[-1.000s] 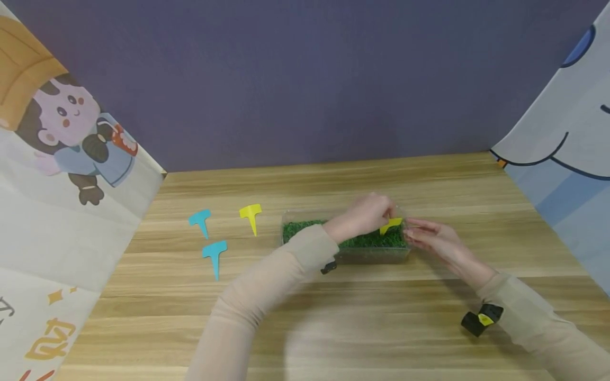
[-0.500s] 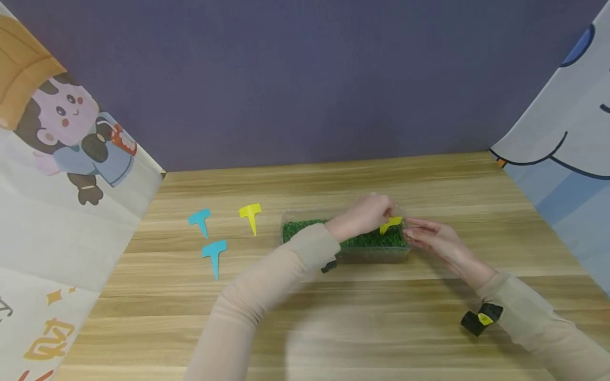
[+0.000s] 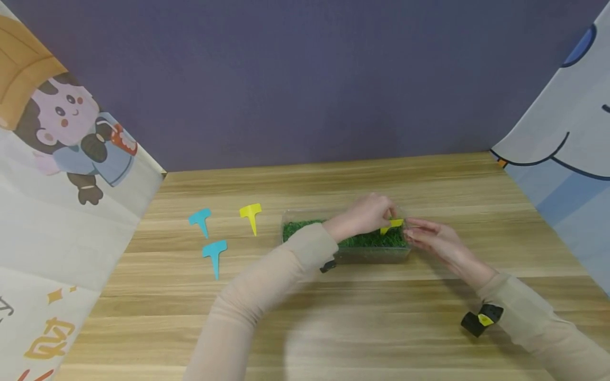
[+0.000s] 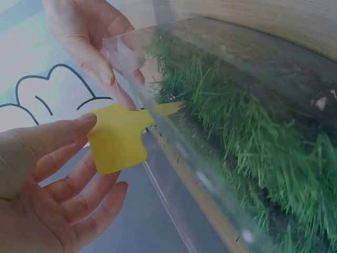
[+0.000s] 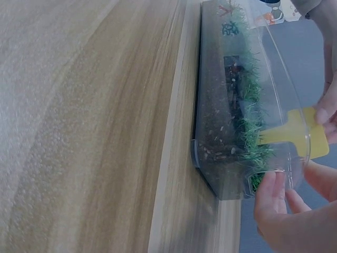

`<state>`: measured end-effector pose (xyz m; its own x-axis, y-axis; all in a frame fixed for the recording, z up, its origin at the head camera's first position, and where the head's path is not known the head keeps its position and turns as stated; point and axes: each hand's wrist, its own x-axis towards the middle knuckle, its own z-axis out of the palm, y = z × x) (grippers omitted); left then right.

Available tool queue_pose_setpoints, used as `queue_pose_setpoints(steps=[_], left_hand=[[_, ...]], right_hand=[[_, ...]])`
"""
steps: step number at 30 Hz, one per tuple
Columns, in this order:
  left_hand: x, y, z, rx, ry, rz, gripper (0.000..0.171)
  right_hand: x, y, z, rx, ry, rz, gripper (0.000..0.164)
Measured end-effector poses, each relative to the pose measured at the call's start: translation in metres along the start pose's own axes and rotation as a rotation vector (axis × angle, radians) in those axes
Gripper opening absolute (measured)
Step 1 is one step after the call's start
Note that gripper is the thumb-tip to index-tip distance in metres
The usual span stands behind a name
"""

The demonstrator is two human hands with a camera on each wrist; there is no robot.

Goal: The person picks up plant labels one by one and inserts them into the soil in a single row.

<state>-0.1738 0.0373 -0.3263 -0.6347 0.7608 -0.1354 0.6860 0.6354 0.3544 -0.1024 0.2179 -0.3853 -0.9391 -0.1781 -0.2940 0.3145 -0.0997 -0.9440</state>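
Note:
A clear rectangular planter box (image 3: 371, 256) holds dark soil and green grass (image 4: 237, 110). Over its right end, my left hand (image 3: 367, 212) pinches a yellow T-shaped plant label (image 4: 118, 138) by its wide head, thumb on one face and fingers behind. The label's pointed stem reaches down to the grass; whether the tip is in the soil is hidden by the blades. My right hand (image 3: 440, 244) holds the box's right end wall, as the right wrist view (image 5: 295, 219) also shows.
On the wooden table (image 3: 381, 328), left of the box, lie another yellow plant label (image 3: 251, 216) and two blue ones, the upper (image 3: 200, 220) and the lower (image 3: 215, 255). A dark blue panel (image 3: 305, 79) stands behind, with printed sheets at both sides.
The yellow label in my left hand has shifted and tilted very slightly. Both hands and the box stay nearly where they were.

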Motion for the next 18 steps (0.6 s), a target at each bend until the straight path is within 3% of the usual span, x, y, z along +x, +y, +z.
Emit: queue_pose_setpoints(steps=[9, 18], left_hand=[[-0.011, -0.006, -0.013, -0.082, -0.018, 0.001, 0.028], [-0.028, -0.023, -0.025, -0.044, 0.007, -0.024, 0.027]], right_hand=[[0.000, 0.000, 0.000, -0.044, 0.003, -0.002, 0.070], [0.000, 0.001, 0.001, -0.004, -0.002, -0.007, 0.069]])
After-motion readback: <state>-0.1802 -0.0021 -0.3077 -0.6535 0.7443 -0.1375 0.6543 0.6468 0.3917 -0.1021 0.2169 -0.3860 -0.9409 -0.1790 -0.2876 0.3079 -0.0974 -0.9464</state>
